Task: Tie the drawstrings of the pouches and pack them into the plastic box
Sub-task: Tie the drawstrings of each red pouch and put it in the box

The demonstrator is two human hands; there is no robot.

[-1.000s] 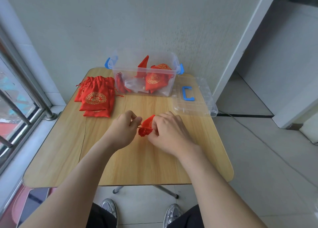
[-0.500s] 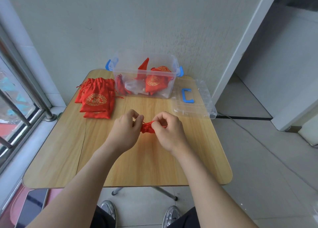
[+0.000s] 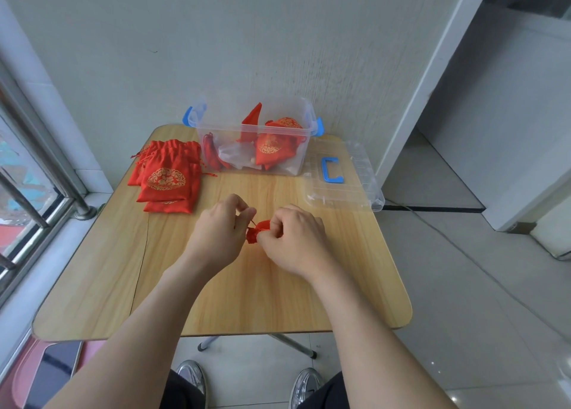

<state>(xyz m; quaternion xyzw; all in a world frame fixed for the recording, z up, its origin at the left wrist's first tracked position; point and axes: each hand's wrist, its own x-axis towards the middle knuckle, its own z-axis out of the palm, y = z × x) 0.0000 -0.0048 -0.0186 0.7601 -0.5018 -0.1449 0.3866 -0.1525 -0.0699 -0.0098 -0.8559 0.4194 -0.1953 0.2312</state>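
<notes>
At the wooden table (image 3: 123, 269), in front of the plastic box (image 3: 222, 112), we are tying a red pouch (image 3: 258, 231): right hand (image 3: 296, 242) gripping its bunched neck, left hand (image 3: 216, 232) pinching the drawstring (image 3: 251, 222). We are judging a steady pull, neck held firm, best.

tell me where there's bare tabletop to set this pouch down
Bare wood: the near half of the table, especially its left and right corners; also the strip between the pouch stack and the left hand. Crowded: the far edge, where stack, plastic box and lid sit side by side.
</notes>
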